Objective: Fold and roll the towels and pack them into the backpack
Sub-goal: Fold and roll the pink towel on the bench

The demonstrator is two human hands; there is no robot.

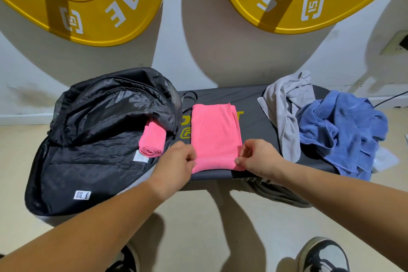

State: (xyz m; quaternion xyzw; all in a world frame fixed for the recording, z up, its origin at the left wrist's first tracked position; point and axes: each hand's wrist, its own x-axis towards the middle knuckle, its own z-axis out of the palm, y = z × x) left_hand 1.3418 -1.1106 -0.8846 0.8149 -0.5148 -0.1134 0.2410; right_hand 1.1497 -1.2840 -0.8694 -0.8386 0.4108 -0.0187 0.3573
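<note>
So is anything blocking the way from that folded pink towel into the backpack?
Nothing visible does. The folded pink towel, held by left hand and right hand, lies beside the open backpack; a rolled pink towel sits inside beside bare lining.

Bench (254, 130), backpack (92, 161), pink towel (213, 137), grey towel (284, 112), blue towel (344, 130)

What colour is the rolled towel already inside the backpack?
Pink; the head view shows the rolled towel in the backpack.
</note>
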